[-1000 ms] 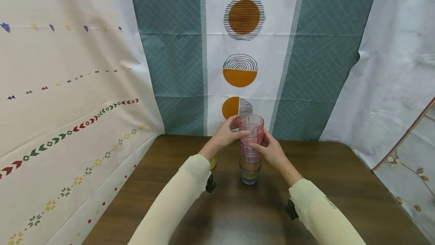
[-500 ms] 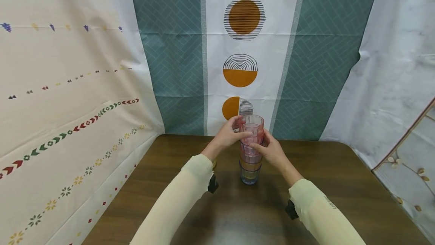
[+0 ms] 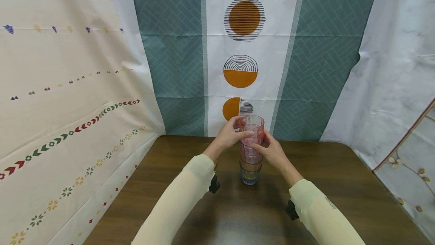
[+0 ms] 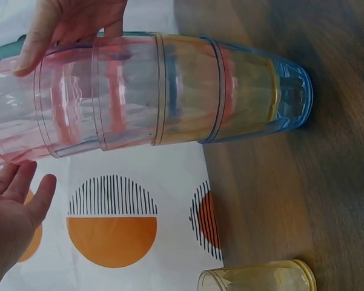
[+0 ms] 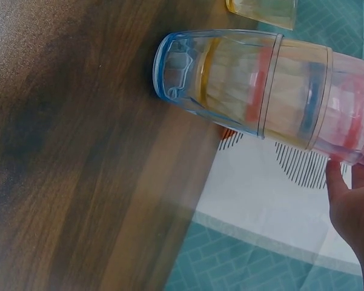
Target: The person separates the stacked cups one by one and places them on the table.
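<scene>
A tall upright stack of nested see-through tumblers (image 3: 250, 158) stands on the table, blue at the bottom, amber above it, pink towards the top. My left hand (image 3: 228, 136) holds the uppermost pink tumbler (image 3: 253, 120), thumb in front and fingers at its far left side. Lower down on the right, my right hand (image 3: 273, 153) grips the pink part of the stack with its thumb across the front. In the left wrist view the blue tumbler (image 4: 297, 91) forms the base. A separate yellow tumbler (image 4: 260, 277) stands left of the stack, mostly hidden behind my left wrist in the head view.
The brown wooden table (image 3: 306, 199) ends at the back against a green and white patterned cloth (image 3: 176, 67). A cream cloth (image 3: 85, 105) hangs on the left, and a white marbled cloth (image 3: 391, 67) on the right.
My left hand has shifted slightly right on the top tumbler, and its wrist now covers more of the separate yellow one. The right hand and the stack look unchanged.
</scene>
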### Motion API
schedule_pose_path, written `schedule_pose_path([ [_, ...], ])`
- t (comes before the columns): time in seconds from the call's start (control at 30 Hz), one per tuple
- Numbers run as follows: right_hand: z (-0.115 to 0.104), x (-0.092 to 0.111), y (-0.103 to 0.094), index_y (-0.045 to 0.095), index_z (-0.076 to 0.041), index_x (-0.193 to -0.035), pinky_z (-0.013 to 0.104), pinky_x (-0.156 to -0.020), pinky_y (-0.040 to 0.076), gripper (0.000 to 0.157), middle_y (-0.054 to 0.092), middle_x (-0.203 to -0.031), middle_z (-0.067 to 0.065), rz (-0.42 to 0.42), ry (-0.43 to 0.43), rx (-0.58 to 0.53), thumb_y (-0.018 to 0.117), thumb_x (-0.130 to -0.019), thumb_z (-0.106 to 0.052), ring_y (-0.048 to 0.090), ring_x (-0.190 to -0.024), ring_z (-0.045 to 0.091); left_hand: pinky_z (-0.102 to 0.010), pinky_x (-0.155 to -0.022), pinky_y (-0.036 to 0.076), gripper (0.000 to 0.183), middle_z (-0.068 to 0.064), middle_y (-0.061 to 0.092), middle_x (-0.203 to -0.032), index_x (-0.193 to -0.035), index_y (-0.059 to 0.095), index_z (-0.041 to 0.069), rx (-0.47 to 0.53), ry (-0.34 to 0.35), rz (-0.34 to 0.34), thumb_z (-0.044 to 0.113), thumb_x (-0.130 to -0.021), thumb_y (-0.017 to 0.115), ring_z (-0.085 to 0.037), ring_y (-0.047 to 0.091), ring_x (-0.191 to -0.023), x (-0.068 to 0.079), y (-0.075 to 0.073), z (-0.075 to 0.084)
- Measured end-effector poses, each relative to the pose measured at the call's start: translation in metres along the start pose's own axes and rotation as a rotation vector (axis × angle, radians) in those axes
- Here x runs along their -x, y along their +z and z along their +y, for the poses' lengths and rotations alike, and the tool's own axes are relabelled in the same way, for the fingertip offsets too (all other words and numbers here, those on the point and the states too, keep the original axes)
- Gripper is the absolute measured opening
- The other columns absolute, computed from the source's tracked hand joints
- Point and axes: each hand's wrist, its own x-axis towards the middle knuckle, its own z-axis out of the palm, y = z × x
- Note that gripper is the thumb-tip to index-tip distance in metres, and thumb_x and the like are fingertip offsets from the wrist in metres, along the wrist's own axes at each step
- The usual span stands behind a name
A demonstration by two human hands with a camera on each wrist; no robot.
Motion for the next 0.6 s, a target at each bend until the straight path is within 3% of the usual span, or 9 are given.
schedule_pose_path([
  [0.23, 0.006, -0.002, -0.001, 0.026, -0.002, -0.155, 0.056, -0.107, 0.038, 0.075, 0.043, -0.148, 0.025, -0.002, -0.018, -0.018, 0.069, -0.095, -0.015, 0.043, -0.135, 0.041, -0.042, -0.105, 0.044, 0.075, -0.009, 0.052, -0.14, -0.148, 0.04, 0.007, 0.059, -0.041, 0.053, 0.039, -0.089, 0.074, -0.027, 0.049, -0.129, -0.001, -0.002, 0.007],
  [0.47, 0.033, -0.013, -0.001, 0.024, -0.012, -0.158, 0.056, -0.109, 0.035, 0.08, 0.041, -0.152, 0.019, 0.022, -0.003, -0.006, 0.071, -0.094, -0.026, 0.038, -0.139, 0.038, -0.041, -0.107, 0.042, 0.07, -0.009, 0.05, -0.141, -0.146, 0.041, 0.007, 0.169, 0.024, 0.104, 0.034, -0.09, 0.073, -0.026, 0.047, -0.129, -0.004, -0.016, 0.025],
  [0.6, 0.037, -0.015, -0.001, 0.026, -0.01, -0.157, 0.053, -0.11, 0.035, 0.08, 0.043, -0.15, 0.018, 0.043, -0.003, 0.011, 0.072, -0.093, -0.027, 0.038, -0.14, 0.035, -0.042, -0.107, 0.041, 0.07, -0.009, 0.049, -0.143, -0.147, 0.039, 0.007, 0.192, 0.057, 0.126, 0.032, -0.091, 0.072, -0.025, 0.045, -0.132, -0.005, -0.029, 0.033],
])
